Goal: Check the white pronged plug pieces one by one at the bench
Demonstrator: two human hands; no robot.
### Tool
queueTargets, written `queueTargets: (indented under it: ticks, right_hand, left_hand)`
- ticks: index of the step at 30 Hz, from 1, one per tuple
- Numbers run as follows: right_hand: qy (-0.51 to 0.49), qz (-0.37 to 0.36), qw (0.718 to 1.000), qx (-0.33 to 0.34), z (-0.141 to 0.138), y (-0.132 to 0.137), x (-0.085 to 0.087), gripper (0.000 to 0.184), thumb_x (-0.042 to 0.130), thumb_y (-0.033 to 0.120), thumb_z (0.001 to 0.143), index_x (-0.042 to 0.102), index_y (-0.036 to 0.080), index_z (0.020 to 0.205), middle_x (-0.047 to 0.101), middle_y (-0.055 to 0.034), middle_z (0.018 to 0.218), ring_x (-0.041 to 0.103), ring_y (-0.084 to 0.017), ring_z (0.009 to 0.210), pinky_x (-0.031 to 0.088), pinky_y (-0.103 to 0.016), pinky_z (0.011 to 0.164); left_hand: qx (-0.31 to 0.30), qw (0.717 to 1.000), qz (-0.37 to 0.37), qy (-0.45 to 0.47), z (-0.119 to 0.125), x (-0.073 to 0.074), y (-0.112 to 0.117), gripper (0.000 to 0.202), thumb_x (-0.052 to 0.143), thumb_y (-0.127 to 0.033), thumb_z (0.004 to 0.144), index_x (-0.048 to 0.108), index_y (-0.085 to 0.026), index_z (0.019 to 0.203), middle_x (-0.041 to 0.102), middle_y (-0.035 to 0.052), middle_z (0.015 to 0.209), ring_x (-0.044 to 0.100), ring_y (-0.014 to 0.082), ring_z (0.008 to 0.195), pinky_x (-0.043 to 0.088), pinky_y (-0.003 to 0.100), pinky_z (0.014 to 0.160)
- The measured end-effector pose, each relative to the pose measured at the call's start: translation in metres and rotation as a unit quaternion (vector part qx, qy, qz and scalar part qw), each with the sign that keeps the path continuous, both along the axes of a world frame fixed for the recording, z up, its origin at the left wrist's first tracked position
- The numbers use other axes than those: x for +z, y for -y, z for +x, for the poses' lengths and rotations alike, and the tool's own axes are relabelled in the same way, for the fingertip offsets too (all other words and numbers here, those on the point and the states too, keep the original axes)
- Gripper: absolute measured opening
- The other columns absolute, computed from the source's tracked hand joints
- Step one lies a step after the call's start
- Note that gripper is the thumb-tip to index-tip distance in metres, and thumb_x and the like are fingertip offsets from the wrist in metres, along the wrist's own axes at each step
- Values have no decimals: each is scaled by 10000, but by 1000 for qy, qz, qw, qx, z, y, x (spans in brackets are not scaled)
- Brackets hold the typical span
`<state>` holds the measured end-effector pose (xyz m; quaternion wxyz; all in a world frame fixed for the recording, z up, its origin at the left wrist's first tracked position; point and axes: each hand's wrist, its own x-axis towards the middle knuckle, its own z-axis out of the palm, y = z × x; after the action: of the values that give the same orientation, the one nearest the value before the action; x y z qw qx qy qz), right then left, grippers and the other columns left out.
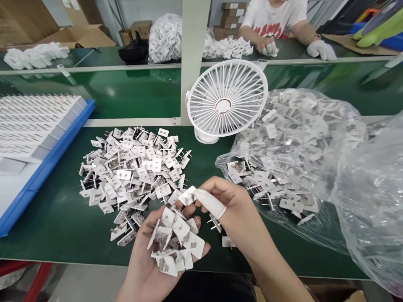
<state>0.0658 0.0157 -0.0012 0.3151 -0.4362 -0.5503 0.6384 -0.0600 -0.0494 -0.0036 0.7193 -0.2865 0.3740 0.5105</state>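
The left hand (pixel 151 256) lies palm up at the near edge of the dark green counter (pixel 63 218), fingers spread and cupping a small heap of white square plastic plug plates with metal prongs (pixel 176 243). Just above it the right hand (pixel 233 214), a white rubber cot on its forefinger, pinches one white plug plate (pixel 187 195) between thumb and fingertip. A loose pile of the same plates (pixel 132 172) lies on the counter just beyond, with a white round desk fan (pixel 226 100) behind and a clear plastic bag of plates (pixel 299 159) to the right.
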Motion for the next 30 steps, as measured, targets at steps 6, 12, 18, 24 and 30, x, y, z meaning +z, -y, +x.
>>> queueTargets:
  ticks: [6,12,18,24,30]
  right_hand:
    - [-195,-195,961,-31,4,0,7,279,725,275,725,504,171,589,660,20,547,564,-63,474,442,-170,525]
    - [-242,-207,948,-19,10,5,9,290,722,261,759,506,161,594,674,23,589,581,-44,503,456,-136,546]
    - [-179,-156,970,-55,-7,0,6,208,650,286,813,548,186,662,691,22,674,596,-70,538,480,-184,557]
    - [65,106,989,80,-22,-6,5,227,520,158,857,643,234,1031,679,-39,1068,593,-213,1055,481,-362,841]
    - [185,215,941,186,-5,-4,0,103,611,153,820,685,216,855,693,-46,992,597,-230,974,489,-377,807]
  left_hand:
    - [-6,1000,3,-4,-2,-1,4,326,399,-282,917,668,-146,792,723,81,731,687,236,714,536,465,709]
    - [-7,1000,-12,-11,0,0,2,324,392,-292,917,661,-147,809,721,75,741,685,230,694,539,436,679]
    - [-1,1000,8,17,1,-4,5,362,371,-293,923,667,-144,777,721,89,762,689,237,737,539,438,694]
    - [0,1000,21,-4,0,-9,7,329,411,-243,914,685,-143,760,724,89,725,679,233,687,507,527,792]
    - [23,1000,1,8,0,-9,4,294,453,-228,899,677,-122,742,733,99,736,677,229,677,498,524,829]
